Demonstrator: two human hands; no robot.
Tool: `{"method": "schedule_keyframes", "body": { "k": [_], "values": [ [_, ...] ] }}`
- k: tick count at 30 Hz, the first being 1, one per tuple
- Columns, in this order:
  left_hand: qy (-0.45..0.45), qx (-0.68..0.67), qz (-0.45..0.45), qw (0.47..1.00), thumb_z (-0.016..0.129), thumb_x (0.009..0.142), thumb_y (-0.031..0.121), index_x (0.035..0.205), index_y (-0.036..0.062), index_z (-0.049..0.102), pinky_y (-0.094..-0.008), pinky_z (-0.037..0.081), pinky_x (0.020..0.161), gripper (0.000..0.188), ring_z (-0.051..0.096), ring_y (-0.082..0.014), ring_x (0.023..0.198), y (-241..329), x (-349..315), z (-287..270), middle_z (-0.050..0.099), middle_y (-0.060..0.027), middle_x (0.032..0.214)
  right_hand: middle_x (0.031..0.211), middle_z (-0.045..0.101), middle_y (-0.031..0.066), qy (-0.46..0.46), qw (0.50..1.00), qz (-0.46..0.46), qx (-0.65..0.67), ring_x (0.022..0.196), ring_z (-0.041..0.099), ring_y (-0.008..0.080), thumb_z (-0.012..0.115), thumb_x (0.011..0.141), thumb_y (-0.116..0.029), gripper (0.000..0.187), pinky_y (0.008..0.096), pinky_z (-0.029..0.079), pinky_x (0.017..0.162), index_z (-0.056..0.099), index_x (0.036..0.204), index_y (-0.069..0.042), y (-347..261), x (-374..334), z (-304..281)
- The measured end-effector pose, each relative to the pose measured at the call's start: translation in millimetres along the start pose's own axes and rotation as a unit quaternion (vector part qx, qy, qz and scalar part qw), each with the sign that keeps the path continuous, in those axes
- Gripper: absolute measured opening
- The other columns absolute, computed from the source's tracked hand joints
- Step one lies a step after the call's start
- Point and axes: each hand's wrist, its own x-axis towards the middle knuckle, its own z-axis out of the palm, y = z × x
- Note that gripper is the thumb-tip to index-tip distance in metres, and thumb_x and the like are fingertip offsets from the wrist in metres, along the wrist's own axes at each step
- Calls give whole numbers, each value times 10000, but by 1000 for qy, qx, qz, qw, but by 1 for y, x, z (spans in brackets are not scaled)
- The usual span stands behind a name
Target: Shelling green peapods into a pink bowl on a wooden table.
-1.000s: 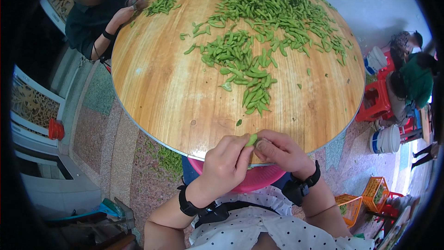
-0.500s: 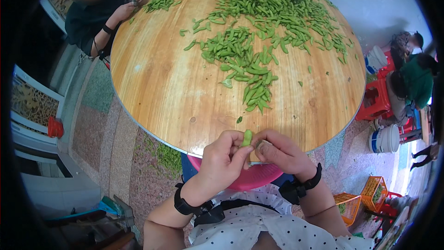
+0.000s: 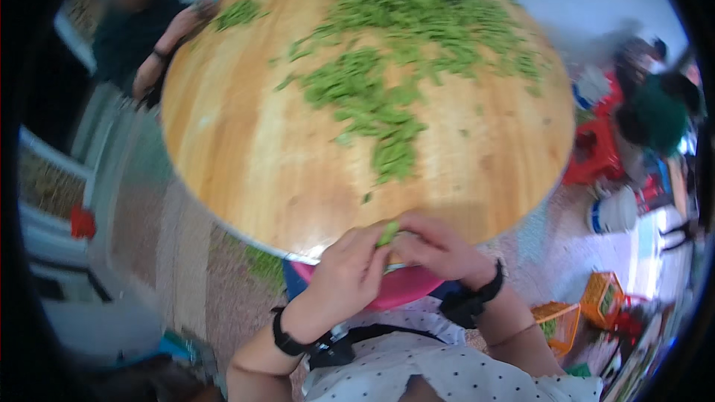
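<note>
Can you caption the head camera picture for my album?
The left hand holds a green pod beside the right hand, at a round wooden table heaped with more pods.

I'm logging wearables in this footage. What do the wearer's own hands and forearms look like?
The left hand and right hand are ungloved, and the visible forearms are sleeveless. Both carry a black wrist strap with a blocky black device. Blur hides any finer markings.

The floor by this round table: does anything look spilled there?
Yes: green scraps lie loose on the floor left of the pink basin, looking spilled because the green pods are heaped on the table.
</note>
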Motion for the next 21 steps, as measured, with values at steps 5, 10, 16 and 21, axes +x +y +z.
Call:
{"method": "schedule_keyframes", "body": {
  "k": [5,10,16,21],
  "values": [
    [12,62,60,996,485,803,4,1041,-41,510,-398,453,608,244,545,-357,712,-9,-3,9,564,-185,811,755,497,111,3,985,-104,-141,709,520,205,450,893,-186,186,314,421,629,493,909,-5,10,6,-2],
    [-94,121,-7,988,508,870,117,1131,-59,508,-370,456,807,315,562,-357,966,-3,13,7,560,-265,1046,682,495,121,38,987,-84,-131,658,492,188,429,876,-247,281,327,398,593,466,792,18,17,0,-9],
    [-94,88,-6,992,489,883,127,1103,-87,516,-354,465,752,309,580,-337,884,10,20,1,577,-251,1009,629,459,94,81,982,-154,-71,624,442,156,471,839,-206,247,318,382,568,467,747,23,7,-8,-2],
    [-87,-116,-144,979,502,879,135,1078,-79,541,-301,474,691,295,581,-243,810,15,25,3,598,-204,965,630,362,46,45,981,-182,-58,622,370,118,464,869,-207,261,287,346,554,424,729,9,16,-6,-6]
  ]
}}
